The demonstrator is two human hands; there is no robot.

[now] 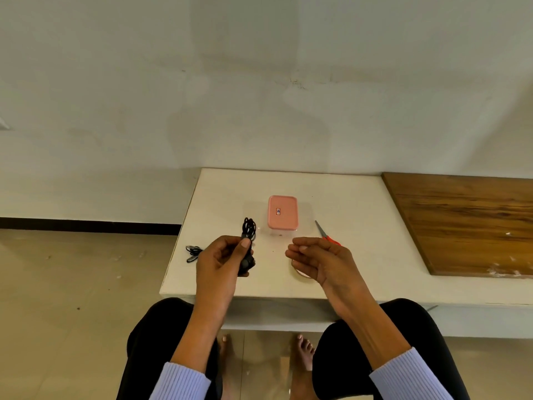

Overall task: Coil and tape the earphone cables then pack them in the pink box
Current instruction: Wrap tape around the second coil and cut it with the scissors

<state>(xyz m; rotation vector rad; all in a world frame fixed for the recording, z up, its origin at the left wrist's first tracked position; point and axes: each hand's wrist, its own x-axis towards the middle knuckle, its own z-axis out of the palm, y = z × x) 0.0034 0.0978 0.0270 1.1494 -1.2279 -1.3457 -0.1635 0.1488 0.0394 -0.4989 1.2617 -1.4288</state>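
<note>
My left hand (222,258) grips a coiled black earphone cable (248,228) above the white table; loops stick out past my thumb and the rest bunches under my fingers. My right hand (314,259) hovers palm-up to the right with loosely curled fingers, holding nothing that I can make out. Under it lies a roll of clear tape (300,272), mostly hidden. The pink box (282,212) sits shut with its lid on, just beyond both hands. A second black earphone cable (192,252) lies at the table's left edge.
Red-handled scissors (327,233) lie right of the pink box. A wooden board (467,220) covers the table's right side. The white table (360,203) ends close to my knees; the floor drops away on the left.
</note>
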